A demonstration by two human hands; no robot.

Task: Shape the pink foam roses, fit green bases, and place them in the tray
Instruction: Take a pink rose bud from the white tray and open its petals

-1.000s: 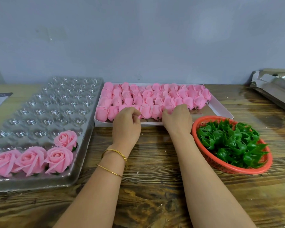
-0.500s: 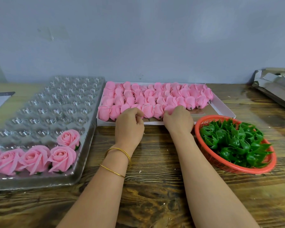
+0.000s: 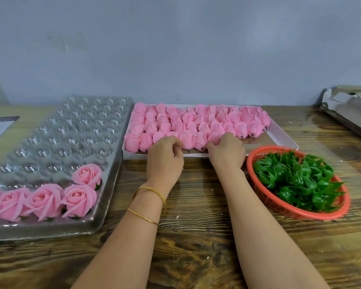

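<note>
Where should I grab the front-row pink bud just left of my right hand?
Pinch the bud near its dark base end, coming over the near edge of the white box: it lies on its side, base toward you, neighbours packed beside and behind.

Thin gold bangles [image 3: 142,216], left wrist

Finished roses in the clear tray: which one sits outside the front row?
The lone rose in the second row, behind the rightmost front-row rose.

Head camera looks forward and down, close over the table [image 3: 196,236].
</note>
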